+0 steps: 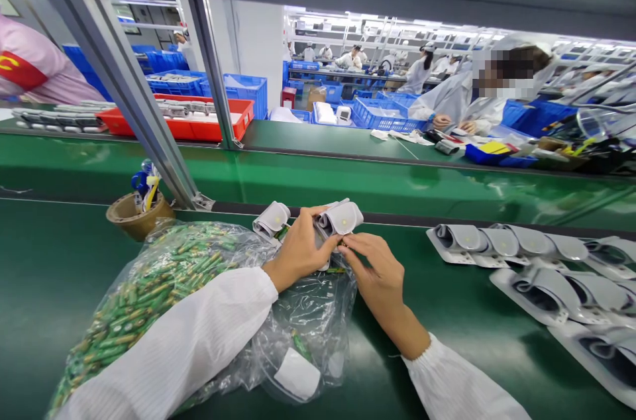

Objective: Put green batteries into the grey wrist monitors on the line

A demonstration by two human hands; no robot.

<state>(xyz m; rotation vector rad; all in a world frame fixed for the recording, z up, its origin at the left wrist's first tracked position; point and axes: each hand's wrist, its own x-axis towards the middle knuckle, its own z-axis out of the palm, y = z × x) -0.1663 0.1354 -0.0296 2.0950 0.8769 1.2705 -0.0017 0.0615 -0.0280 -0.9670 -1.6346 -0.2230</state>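
My left hand (pixel 299 250) is closed around a wrist blood pressure monitor with a rolled grey cuff (pixel 344 217), holding it above the table. At the monitor's lower edge, my right hand (pixel 376 269) pinches a small piece that looks like a battery, mostly hidden by the fingertips. Another cuffed monitor (pixel 271 218) lies just beyond my left hand. Under my left forearm spreads a clear plastic bag (pixel 303 314) with many green-and-gold batteries (pixel 149 294) in it. A white paper piece (pixel 298 373) shows at the bag's near end.
Rows of cuffed monitors (pixel 517 241) lie on the green table (pixel 437 320) at right. A brown round container (pixel 136 218) with tools stands at left, near a metal post (pixel 124 75). Beyond are a red tray (pixel 243 118), blue crates (pixel 253 95) and a co-worker (pixel 457 99).
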